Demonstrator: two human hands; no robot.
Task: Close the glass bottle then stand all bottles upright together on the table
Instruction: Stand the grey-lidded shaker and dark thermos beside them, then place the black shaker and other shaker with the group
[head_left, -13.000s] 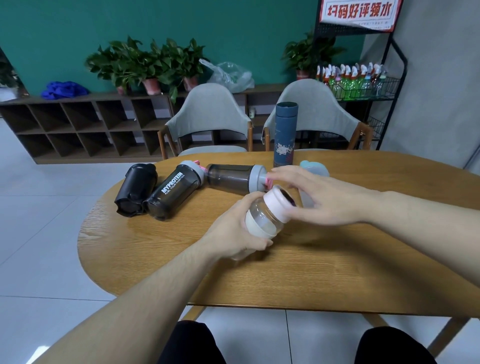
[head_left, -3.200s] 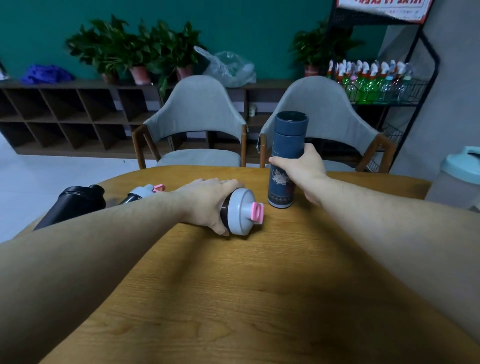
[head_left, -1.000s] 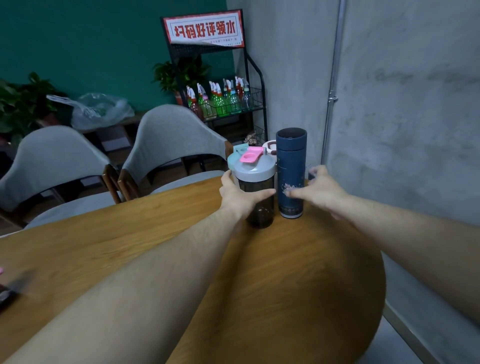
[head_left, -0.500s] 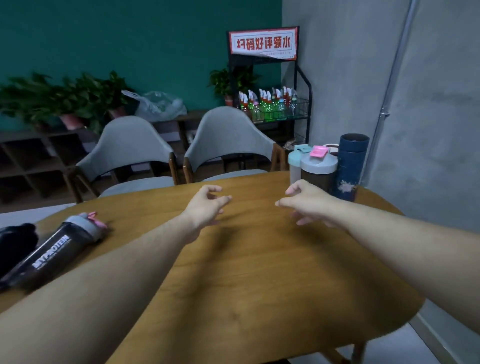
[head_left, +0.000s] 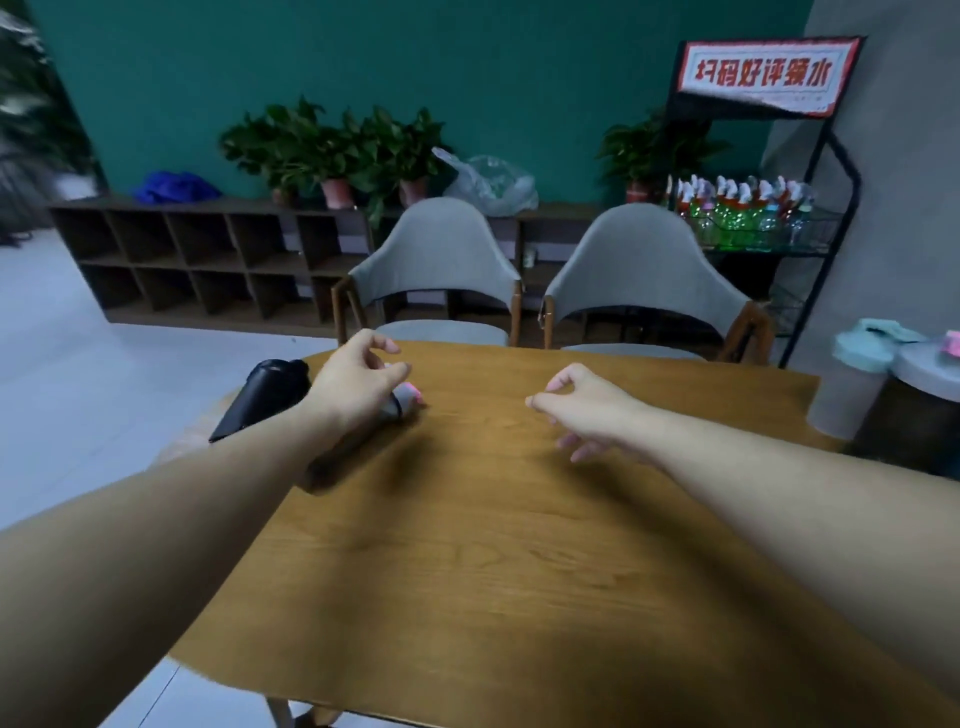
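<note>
Both hands hover empty over the wooden table (head_left: 493, 545), fingers loosely curled: left hand (head_left: 353, 387) above two lying dark shaker bottles (head_left: 265, 397), right hand (head_left: 587, 410) mid-table. Two upright bottles (head_left: 852, 384) stand far right.

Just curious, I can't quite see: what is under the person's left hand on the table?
Under the left hand a bottle lies on its side: its grey cap with a pink tab pokes out. The hand and forearm cover most of its body. A black bottle lies beside it.
</note>
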